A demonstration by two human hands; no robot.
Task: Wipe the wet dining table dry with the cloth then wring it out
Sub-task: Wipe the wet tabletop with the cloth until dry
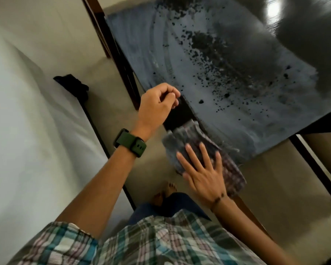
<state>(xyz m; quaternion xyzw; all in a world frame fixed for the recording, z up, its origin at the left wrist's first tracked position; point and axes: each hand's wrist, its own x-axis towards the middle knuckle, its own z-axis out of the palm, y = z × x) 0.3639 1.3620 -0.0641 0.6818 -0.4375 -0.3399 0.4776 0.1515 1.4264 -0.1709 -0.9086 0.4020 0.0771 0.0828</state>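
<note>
At the near edge of the bench (227, 60), a checked grey cloth (182, 142), half on the dark top and half hanging over the edge. On the cloth, the right hand (203, 173), flat, with straight spread fingers pressing down, nothing grasped. Just to the left and a little farther, the left hand (157, 104), held above the bench edge with fingers curled inward; cannot tell if anything is pinched between the fingertips. On the left wrist, a green watch (130, 143); on the right wrist, a thin dark band (217, 199). Across the bench top, pale streaks and many dark wet spots, thicker toward the far right side. Below the hands, a checked shirt (141, 241), dark trousers and a bare foot (169, 188) on the beige floor (287, 184). To the left, a white mattress (27, 131) with a dark object (73, 85) at its edge.
</note>
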